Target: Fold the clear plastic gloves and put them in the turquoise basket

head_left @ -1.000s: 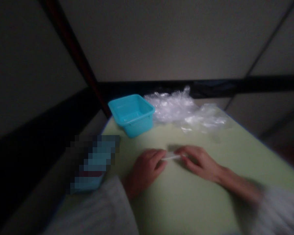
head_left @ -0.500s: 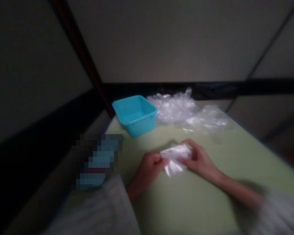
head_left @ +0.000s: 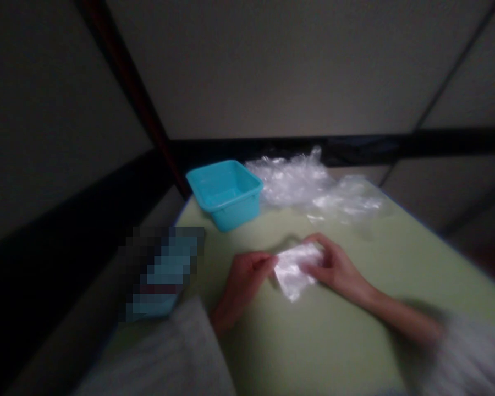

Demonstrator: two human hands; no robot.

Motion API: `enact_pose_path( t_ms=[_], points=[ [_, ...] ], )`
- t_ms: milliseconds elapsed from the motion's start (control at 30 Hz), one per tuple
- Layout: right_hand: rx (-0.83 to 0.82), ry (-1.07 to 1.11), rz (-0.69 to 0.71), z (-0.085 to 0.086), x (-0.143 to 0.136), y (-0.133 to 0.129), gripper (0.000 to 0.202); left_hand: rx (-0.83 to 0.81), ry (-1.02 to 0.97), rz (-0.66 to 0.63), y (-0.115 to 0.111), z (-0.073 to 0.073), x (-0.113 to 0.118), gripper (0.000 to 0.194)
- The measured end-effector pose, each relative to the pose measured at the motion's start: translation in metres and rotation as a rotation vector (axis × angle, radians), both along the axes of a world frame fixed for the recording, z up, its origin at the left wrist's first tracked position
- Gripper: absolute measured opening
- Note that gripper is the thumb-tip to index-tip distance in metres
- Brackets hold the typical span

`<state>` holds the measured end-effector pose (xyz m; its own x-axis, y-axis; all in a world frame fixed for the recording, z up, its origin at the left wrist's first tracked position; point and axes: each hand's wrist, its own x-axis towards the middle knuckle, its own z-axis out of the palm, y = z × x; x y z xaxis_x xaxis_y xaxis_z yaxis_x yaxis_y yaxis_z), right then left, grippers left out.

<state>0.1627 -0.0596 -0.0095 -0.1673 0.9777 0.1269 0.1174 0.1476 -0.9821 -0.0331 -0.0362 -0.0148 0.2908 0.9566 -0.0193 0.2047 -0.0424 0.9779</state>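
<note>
A small, shiny clear plastic bag [head_left: 295, 272], flattened or folded, is held between my two hands above the table. My left hand [head_left: 247, 278] pinches its left upper corner between thumb and fingertips. From the other side, my right hand [head_left: 338, 269] grips the bag's right part, thumb in front and fingers behind. The bag's lower end hangs free below the hands. Blur hides whether anything is inside it.
A turquoise plastic basket [head_left: 237, 212] stands at the back left of the pale green table [head_left: 313, 346]. Beside it lies a heap of crumpled clear plastic bags [head_left: 297, 181]. A pixelated flat object [head_left: 169, 269] sits at the left edge. Wall panels [head_left: 272, 66] rise behind.
My left hand has shifted from the bag's lower left side to its upper left corner, its thumb now drawn back against the fingers. My right hand keeps its hold.
</note>
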Motion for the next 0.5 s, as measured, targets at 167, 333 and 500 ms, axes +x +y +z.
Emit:
enact_pose_path(
  t_ms=[167, 333, 500],
  points=[
    [-0.016, 0.007, 0.024, -0.001, 0.002, 0.001, 0.039, 0.004, -0.001, -0.020, 0.000, 0.001, -0.001, 0.031],
    [-0.025, 0.012, 0.183, 0.003, 0.004, -0.003, 0.044, -0.038, -0.014, -0.107, -0.002, 0.002, 0.001, 0.023],
    [0.000, -0.046, 0.401, 0.006, 0.005, -0.009, 0.059, -0.164, -0.050, -0.279, -0.012, 0.001, 0.008, 0.022]
  ],
)
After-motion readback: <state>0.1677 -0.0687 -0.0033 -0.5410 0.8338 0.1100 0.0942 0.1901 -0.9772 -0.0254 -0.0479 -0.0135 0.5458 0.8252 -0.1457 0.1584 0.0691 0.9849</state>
